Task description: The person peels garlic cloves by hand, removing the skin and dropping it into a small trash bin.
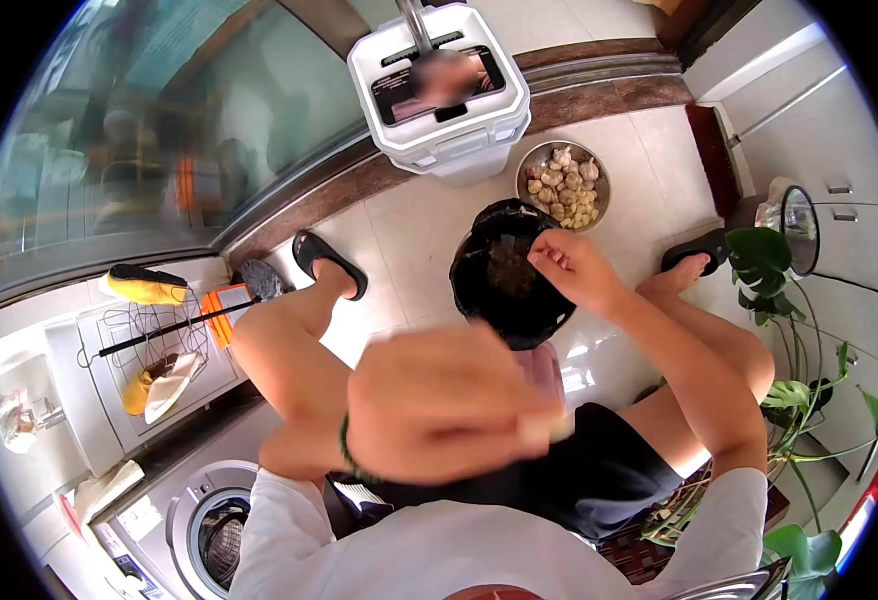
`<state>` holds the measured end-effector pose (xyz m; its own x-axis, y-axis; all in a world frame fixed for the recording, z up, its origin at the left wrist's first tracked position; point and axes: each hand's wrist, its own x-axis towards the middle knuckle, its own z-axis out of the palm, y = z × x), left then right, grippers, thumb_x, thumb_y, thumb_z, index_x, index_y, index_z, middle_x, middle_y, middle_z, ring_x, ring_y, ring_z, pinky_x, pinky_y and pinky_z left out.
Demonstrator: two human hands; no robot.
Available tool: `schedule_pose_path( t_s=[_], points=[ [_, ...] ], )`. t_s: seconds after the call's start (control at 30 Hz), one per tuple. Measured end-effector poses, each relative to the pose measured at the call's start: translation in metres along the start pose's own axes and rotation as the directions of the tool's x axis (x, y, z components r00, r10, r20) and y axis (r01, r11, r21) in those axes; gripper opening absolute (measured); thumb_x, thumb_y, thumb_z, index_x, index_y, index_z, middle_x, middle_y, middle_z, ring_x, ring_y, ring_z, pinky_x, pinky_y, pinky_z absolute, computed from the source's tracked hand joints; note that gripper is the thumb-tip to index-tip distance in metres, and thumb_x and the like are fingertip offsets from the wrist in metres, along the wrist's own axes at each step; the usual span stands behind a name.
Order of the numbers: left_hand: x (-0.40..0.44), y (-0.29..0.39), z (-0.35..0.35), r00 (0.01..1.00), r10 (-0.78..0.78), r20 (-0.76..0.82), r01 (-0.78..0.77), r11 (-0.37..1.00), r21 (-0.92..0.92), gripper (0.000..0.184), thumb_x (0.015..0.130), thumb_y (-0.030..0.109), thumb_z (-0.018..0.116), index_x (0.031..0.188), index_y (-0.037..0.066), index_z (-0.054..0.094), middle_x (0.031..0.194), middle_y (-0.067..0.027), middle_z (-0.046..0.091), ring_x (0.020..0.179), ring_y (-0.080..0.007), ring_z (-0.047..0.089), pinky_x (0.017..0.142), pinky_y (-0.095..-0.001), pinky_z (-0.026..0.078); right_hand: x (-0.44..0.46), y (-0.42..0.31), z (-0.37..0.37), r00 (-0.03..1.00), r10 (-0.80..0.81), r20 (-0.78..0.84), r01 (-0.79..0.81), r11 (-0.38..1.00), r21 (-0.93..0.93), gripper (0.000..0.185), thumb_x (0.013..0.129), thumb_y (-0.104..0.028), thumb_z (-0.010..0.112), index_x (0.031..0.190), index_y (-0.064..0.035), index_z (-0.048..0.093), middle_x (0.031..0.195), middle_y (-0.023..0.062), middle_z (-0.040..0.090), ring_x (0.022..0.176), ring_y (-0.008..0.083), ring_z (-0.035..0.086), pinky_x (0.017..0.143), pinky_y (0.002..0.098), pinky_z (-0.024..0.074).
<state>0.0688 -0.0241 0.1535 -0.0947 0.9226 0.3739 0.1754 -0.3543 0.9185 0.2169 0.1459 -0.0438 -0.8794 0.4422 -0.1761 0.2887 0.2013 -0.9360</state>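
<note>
My left hand point(439, 405), blurred by motion, is raised close to the camera, with a green band at the wrist. Its fingers are closed on a small pale piece point(544, 428) that looks like a garlic clove. Over the right side of a black-lined bin point(479, 290), my right hand point(569, 265) is pinched; what it holds, if anything, is too small to name. Brownish peel point(511, 268) lies inside the bin. Beyond it, a metal bowl point(607, 190) holds several garlic bulbs and loose cloves point(571, 205). A pink object point(542, 368) is partly hidden behind my left hand.
A white bucket point(449, 150) stands at the glass door. At left are a wire rack point(139, 335) with shoes and a washing machine point(214, 535). Leafy plants point(789, 395) and white cabinets point(839, 250) line the right. My legs flank the bin.
</note>
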Motion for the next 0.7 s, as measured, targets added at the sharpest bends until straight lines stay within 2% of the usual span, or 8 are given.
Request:
schedule_pose_path(
  t_s=[0.1, 0.17, 0.27, 0.33, 0.43, 0.5, 0.57, 0.7],
  points=[
    [0.011, -0.027, -0.006, 0.969, -0.209, -0.132, 0.231, 0.955, 0.187, 0.019, 0.081, 0.005, 0.075, 0.1, 0.006, 0.075, 0.079, -0.006, 0.07, 0.063, -0.0122, 0.06, 0.058, -0.0252, 0.047, 0.003, 0.008, -0.006, 0.999, 0.005, -0.048, -0.004, 1.0, 0.023, 0.009, 0.088, -0.008, 0.064, 0.088, 0.0006, 0.063, 0.074, 0.0065, 0.061, 0.062, 0.0133, 0.055, 0.059, 0.0277, 0.0457],
    [0.015, -0.06, -0.013, 0.946, -0.308, -0.096, 0.32, 0.937, 0.142, 0.02, 0.085, 0.006, 0.071, 0.104, 0.0, 0.072, 0.087, -0.0057, 0.071, 0.071, -0.0078, 0.06, 0.062, -0.0224, 0.046, 0.003, -0.001, -0.014, 0.997, -0.005, -0.076, 0.007, 1.0, 0.019, 0.006, 0.088, -0.005, 0.064, 0.089, 0.0006, 0.064, 0.076, 0.0067, 0.063, 0.065, 0.0133, 0.059, 0.06, 0.0279, 0.0476],
    [0.013, -0.109, -0.028, 0.906, -0.423, -0.031, 0.42, 0.885, 0.2, 0.019, 0.088, 0.008, 0.069, 0.105, 0.001, 0.072, 0.091, -0.0047, 0.072, 0.077, -0.0079, 0.062, 0.068, -0.0229, 0.049, -0.013, -0.062, -0.025, 0.975, -0.172, -0.14, 0.168, 0.985, -0.039, 0.005, 0.086, -0.002, 0.065, 0.091, 0.0007, 0.065, 0.08, 0.0087, 0.064, 0.069, 0.0184, 0.063, 0.064, 0.0303, 0.0501],
    [0.002, -0.138, -0.036, 0.894, -0.448, -0.02, 0.439, 0.867, 0.235, 0.019, 0.088, 0.008, 0.069, 0.105, 0.0, 0.072, 0.092, -0.0043, 0.072, 0.079, -0.0076, 0.063, 0.07, -0.0229, 0.05, -0.029, -0.108, -0.029, 0.889, -0.446, -0.105, 0.439, 0.895, -0.084, 0.008, 0.085, 0.001, 0.065, 0.092, 0.001, 0.065, 0.084, 0.0109, 0.066, 0.074, 0.0243, 0.065, 0.068, 0.0329, 0.0512],
    [-0.015, -0.162, -0.042, 0.876, -0.477, -0.077, 0.482, 0.871, 0.096, 0.019, 0.089, 0.013, 0.07, 0.103, 0.0, 0.072, 0.083, -0.0035, 0.072, 0.07, -0.0053, 0.058, 0.065, -0.0232, 0.049, -0.037, -0.132, -0.036, 0.866, -0.499, -0.037, 0.495, 0.864, -0.095, 0.009, 0.083, 0.002, 0.065, 0.092, 0.0005, 0.065, 0.086, 0.0115, 0.066, 0.078, 0.0273, 0.065, 0.071, 0.0342, 0.0511],
    [-0.025, -0.169, -0.044, 0.849, -0.508, -0.146, 0.507, 0.86, -0.047, 0.02, 0.09, 0.012, 0.069, 0.104, -0.002, 0.071, 0.086, -0.0026, 0.071, 0.073, -0.006, 0.06, 0.066, -0.0224, 0.05, -0.026, -0.117, -0.041, 0.906, -0.414, -0.091, 0.407, 0.91, -0.085, 0.006, 0.087, 0.0, 0.064, 0.092, 0.002, 0.064, 0.083, 0.009, 0.065, 0.075, 0.0188, 0.062, 0.069, 0.0291, 0.049],
    [-0.027, -0.17, -0.048, 0.822, -0.557, -0.114, 0.561, 0.828, -0.002, 0.021, 0.091, 0.011, 0.068, 0.106, -0.003, 0.07, 0.09, -0.002, 0.071, 0.076, -0.0066, 0.061, 0.07, -0.022, 0.05, -0.009, -0.085, -0.036, 0.967, -0.137, -0.215, 0.171, 0.974, 0.146, 0.007, 0.092, -0.003, 0.062, 0.093, 0.0031, 0.064, 0.083, 0.0041, 0.064, 0.075, 0.0099, 0.058, 0.068, 0.0243, 0.047],
    [-0.015, -0.176, -0.049, 0.798, -0.594, -0.101, 0.59, 0.804, -0.065, 0.021, 0.09, 0.011, 0.069, 0.108, 0.0, 0.071, 0.093, -0.0017, 0.071, 0.082, -0.0057, 0.062, 0.073, -0.0215, 0.049, 0.017, -0.024, -0.034, 0.968, 0.027, -0.251, 0.062, 0.938, 0.34, 0.009, 0.094, -0.005, 0.06, 0.097, 0.0026, 0.064, 0.083, -0.0001, 0.063, 0.076, 0.0049, 0.055, 0.068, 0.0205, 0.0456]
  ],
)
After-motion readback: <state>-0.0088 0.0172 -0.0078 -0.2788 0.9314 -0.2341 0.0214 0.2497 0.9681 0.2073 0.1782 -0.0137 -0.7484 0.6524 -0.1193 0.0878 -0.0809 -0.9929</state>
